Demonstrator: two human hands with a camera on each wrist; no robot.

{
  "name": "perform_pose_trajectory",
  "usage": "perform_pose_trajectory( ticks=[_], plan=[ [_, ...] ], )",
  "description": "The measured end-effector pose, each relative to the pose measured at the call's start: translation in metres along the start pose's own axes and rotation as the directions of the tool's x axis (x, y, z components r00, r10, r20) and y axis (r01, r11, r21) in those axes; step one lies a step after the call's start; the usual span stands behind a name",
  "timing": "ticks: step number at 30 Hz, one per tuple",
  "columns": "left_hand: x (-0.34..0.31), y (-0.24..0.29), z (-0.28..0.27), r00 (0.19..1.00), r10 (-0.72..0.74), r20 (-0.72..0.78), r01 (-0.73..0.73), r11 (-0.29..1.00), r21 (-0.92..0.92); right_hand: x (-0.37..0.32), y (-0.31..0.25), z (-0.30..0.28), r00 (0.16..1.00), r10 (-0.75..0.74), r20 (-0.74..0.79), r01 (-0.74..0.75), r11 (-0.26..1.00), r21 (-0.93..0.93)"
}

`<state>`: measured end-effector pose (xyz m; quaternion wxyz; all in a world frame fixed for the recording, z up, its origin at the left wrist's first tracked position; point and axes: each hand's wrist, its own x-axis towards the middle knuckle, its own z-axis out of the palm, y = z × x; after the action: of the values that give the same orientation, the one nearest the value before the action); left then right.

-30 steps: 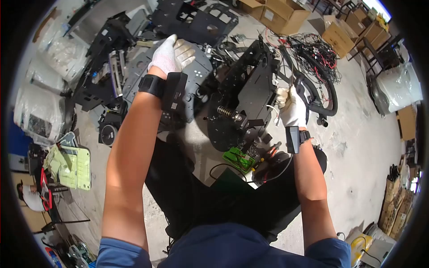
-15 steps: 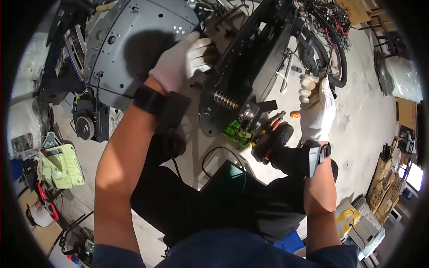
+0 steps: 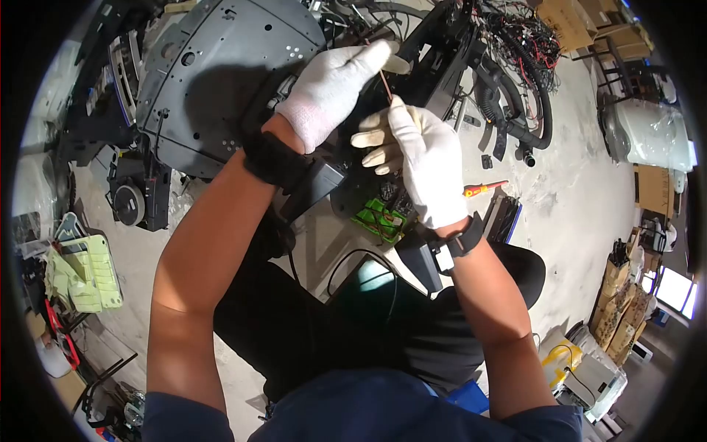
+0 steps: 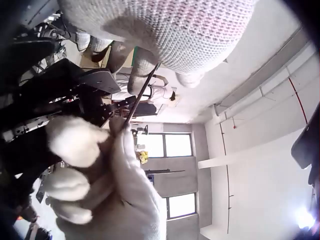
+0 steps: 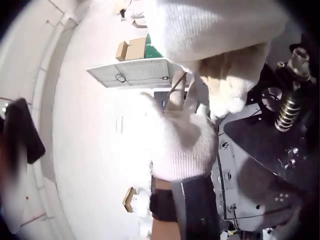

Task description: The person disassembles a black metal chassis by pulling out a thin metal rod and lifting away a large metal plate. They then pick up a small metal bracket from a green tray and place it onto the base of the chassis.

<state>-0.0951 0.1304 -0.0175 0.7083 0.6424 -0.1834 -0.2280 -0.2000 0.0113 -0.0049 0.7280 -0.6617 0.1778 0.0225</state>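
Both hands wear white knit gloves and meet in front of the body, above a black metal frame (image 3: 423, 62). My right hand (image 3: 423, 151) pinches a thin dark rod (image 4: 141, 95) between thumb and fingers. From that thumb tip the rod runs to my left hand (image 3: 328, 92), where it passes along the fingers. Those left fingers are fairly straight, and the thumb stands apart from them in the right wrist view. The far end of the rod is hidden by the left hand. Below the right hand lies a green tray (image 3: 379, 219) with small tools.
A large grey panel (image 3: 221, 51) lies left of the frame. Black hoses (image 3: 508, 110) and a wire tangle (image 3: 526, 44) lie at the right. A red-and-yellow screwdriver (image 3: 484, 188) is on the floor near the right wrist. Beyond are cardboard boxes (image 3: 571, 22).
The right hand has moved left from beside the hoses to the left hand, bringing the thin rod. The left hand has moved right and up, its fingers straighter than before.
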Motion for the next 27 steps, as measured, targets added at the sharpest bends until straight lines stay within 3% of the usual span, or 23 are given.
perform_pose_trajectory(
  ticks=[1, 3, 5, 7, 8, 9, 10, 11, 12, 13, 14, 15, 17, 19, 20, 21, 23, 24, 25, 27],
  plan=[
    [0.001, -0.002, -0.001, 1.000, 0.001, -0.002, -0.001, 1.000, -0.004, -0.006, -0.001, -0.001, 1.000, 0.000, 0.001, 0.000, 1.000, -0.004],
    [0.003, -0.007, -0.006, 0.993, -0.053, -0.106, 0.025, 0.969, -0.245, -0.025, -0.006, -0.012, 0.986, 0.002, -0.168, -0.013, 0.998, -0.067],
    [0.004, -0.014, -0.013, 0.992, -0.062, -0.112, 0.032, 0.966, -0.255, -0.039, 0.026, -0.047, 0.968, -0.025, -0.250, -0.020, 0.984, -0.174],
    [0.005, -0.026, -0.014, 0.978, -0.156, -0.142, 0.083, 0.904, -0.419, -0.054, 0.068, -0.079, 0.936, 0.125, -0.329, -0.214, 0.944, -0.250],
    [0.007, -0.033, -0.017, 0.981, -0.183, -0.072, 0.131, 0.881, -0.454, -0.062, 0.100, -0.100, 0.914, 0.276, -0.298, -0.358, 0.893, -0.273],
    [0.006, -0.029, -0.008, 0.978, -0.187, -0.088, 0.121, 0.865, -0.487, -0.067, 0.113, -0.109, 0.908, 0.393, -0.147, -0.415, 0.790, -0.451],
    [0.004, -0.025, -0.003, 0.963, -0.244, -0.110, 0.172, 0.879, -0.445, -0.065, 0.138, -0.121, 0.893, 0.414, 0.176, -0.005, 0.401, -0.916],
    [0.002, -0.023, 0.001, 0.945, -0.296, -0.136, 0.221, 0.889, -0.400, -0.075, 0.164, -0.124, 0.755, 0.656, 0.009, -0.409, 0.482, -0.774],
    [0.003, -0.026, 0.003, 0.941, -0.312, -0.131, 0.228, 0.871, -0.435, -0.077, 0.174, -0.113, 0.720, 0.683, 0.124, -0.253, 0.426, -0.869],
    [0.002, -0.023, 0.005, 0.937, -0.323, -0.134, 0.237, 0.869, -0.435, -0.081, 0.181, -0.100, 0.738, 0.625, 0.255, -0.176, 0.543, -0.821],
    [0.003, -0.018, 0.006, 0.926, -0.350, -0.140, 0.266, 0.869, -0.418, -0.076, 0.185, -0.088, 0.600, 0.756, 0.260, -0.226, 0.473, -0.852],
    [0.004, -0.013, 0.007, 0.914, -0.380, -0.146, 0.296, 0.866, -0.402, -0.073, 0.196, -0.080, 0.516, 0.748, 0.417, 0.001, 0.486, -0.874],
    [0.005, -0.017, 0.008, 0.921, -0.376, -0.100, 0.299, 0.849, -0.435, -0.082, 0.251, -0.082, 0.586, 0.650, 0.484, -0.018, 0.608, -0.794],
    [0.008, -0.020, 0.007, 0.955, -0.292, -0.061, 0.214, 0.814, -0.540, -0.089, 0.279, -0.085, 0.597, 0.425, 0.680, 0.254, 0.704, -0.663],
    [0.003, -0.016, -0.003, 0.961, -0.276, -0.001, 0.255, 0.890, -0.378, -0.083, 0.282, -0.084, 0.440, 0.649, 0.620, 0.207, 0.599, -0.774],
    [0.002, -0.018, -0.001, 0.956, -0.292, -0.002, 0.270, 0.887, -0.375, -0.086, 0.288, -0.083, 0.431, 0.650, 0.626, 0.198, 0.609, -0.768],
    [0.005, -0.023, 0.002, 0.954, -0.282, -0.104, 0.262, 0.950, -0.171, -0.100, 0.302, -0.082, 0.524, 0.661, 0.538, 0.002, 0.630, -0.776],
    [0.005, -0.022, -0.004, 0.897, -0.438, -0.058, 0.412, 0.876, -0.252, -0.104, 0.291, -0.075, 0.571, 0.631, 0.525, -0.067, 0.673, -0.736],
    [0.004, -0.019, -0.004, 0.893, -0.446, -0.053, 0.420, 0.871, -0.254, -0.103, 0.278, -0.065, 0.569, 0.636, 0.522, -0.077, 0.673, -0.736],
    [0.003, -0.009, -0.006, 0.940, -0.331, 0.080, 0.338, 0.873, -0.352, -0.099, 0.254, -0.038, 0.420, 0.852, 0.311, -0.226, 0.430, -0.874]
  ],
)
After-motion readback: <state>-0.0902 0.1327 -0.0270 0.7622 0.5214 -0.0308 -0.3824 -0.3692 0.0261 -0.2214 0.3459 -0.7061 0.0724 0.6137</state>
